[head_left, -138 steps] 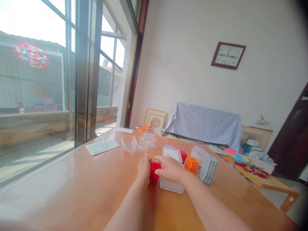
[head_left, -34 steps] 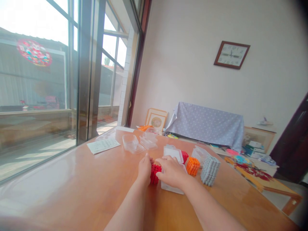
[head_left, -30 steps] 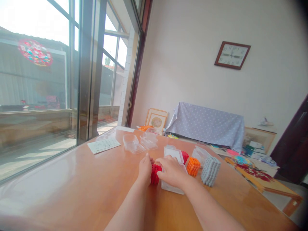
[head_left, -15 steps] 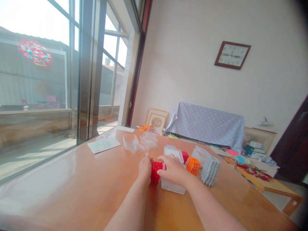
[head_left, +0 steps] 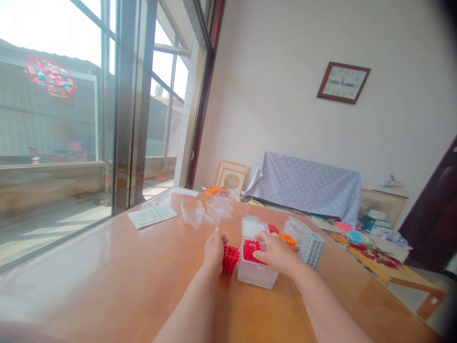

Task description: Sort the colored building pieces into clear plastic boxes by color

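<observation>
My left hand [head_left: 214, 250] is curled against the left side of a red cluster of interlocking plastic pieces [head_left: 230, 260] on the table, its fingertips partly hidden behind the cluster. To the right stands a clear plastic box [head_left: 257, 276] with its lid [head_left: 254, 226] tipped back. Inside the box sits another red cluster [head_left: 251, 249]. My right hand [head_left: 277, 251] reaches over the box's right side, with thumb and fingers closed about that cluster. Behind this hand are an orange cluster [head_left: 287, 241] and part of a further red one [head_left: 273, 228]. A grey cylinder of similar pieces [head_left: 312, 250] stands farther right.
Clear plastic containers [head_left: 195, 214] lie toward the table's far side, and another [head_left: 297, 228] is behind the orange cluster. A printed paper [head_left: 153, 216] lies at the left, near the window. A low side table [head_left: 378, 262] stands beyond the right edge.
My right hand has moved slightly right from between the left-hand cluster and the box. A red cluster now shows inside the box. My left hand stays beside its cluster.
</observation>
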Tool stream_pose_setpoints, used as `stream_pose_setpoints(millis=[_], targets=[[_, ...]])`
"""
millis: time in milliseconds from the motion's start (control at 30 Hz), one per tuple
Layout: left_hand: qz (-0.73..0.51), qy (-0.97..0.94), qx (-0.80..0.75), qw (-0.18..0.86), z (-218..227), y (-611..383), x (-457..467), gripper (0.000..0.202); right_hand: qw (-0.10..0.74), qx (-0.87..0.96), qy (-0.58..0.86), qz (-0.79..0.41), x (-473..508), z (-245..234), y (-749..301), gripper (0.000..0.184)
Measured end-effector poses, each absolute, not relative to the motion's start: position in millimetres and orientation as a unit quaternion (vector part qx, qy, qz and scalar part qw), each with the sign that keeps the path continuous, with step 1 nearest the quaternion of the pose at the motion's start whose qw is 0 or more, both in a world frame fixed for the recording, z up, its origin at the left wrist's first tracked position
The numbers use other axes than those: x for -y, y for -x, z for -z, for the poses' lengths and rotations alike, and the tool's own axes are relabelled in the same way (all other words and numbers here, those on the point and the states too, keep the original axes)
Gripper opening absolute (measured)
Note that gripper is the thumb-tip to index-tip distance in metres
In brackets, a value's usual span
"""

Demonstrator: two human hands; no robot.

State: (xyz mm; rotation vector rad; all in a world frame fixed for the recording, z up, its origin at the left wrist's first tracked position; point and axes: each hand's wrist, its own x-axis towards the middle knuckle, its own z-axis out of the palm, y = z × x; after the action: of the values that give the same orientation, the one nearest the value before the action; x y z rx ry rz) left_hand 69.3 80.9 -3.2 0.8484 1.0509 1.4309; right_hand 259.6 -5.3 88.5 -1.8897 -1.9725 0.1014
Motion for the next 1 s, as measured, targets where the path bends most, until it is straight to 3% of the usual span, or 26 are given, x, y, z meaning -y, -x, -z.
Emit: stream_pose_setpoints(millis=[267,467,600,1000], targets=[[-0.598,-0.367,-0.447,0.555,0,-67,-79,0.054,0.261,0.718,0.644,-0.038,8,-72,-263,0.03],[-0.595,-0.369,-0.448,0.556,-2,-67,-77,0.054,0.284,0.726,0.621,-0.078,15,-68,-263,0.033],[-0.591,-0.361,-0.446,0.567,-1,-66,-79,0.056,0.353,0.694,0.616,-0.125,14,-66,-275,0.039],[-0.591,-0.372,-0.44,0.565,-3,-65,-80,0.058,0.545,0.562,0.612,-0.11,26,-33,-305,0.036]])
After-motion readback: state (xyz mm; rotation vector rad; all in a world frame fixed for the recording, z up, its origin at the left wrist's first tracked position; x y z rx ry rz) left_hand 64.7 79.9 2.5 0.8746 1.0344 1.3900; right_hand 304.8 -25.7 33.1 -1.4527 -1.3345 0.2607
